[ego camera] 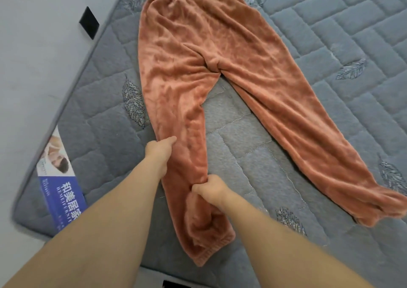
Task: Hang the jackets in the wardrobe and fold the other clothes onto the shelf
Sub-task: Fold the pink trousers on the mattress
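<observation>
While both hands grip one leg, fleece trousers [198,51] (rust-orange), quilted mattress [330,34]

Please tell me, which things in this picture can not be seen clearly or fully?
- Fingertips of the left hand and right hand: head view, buried in the fuzzy orange-brown fleece trousers they grip.
- Small print on the blue label of the grey quilted mattress: too small, partly behind the left forearm.
- Wardrobe, shelf, jackets: outside the frame.
- Black object on the wall: too small to identify.
</observation>
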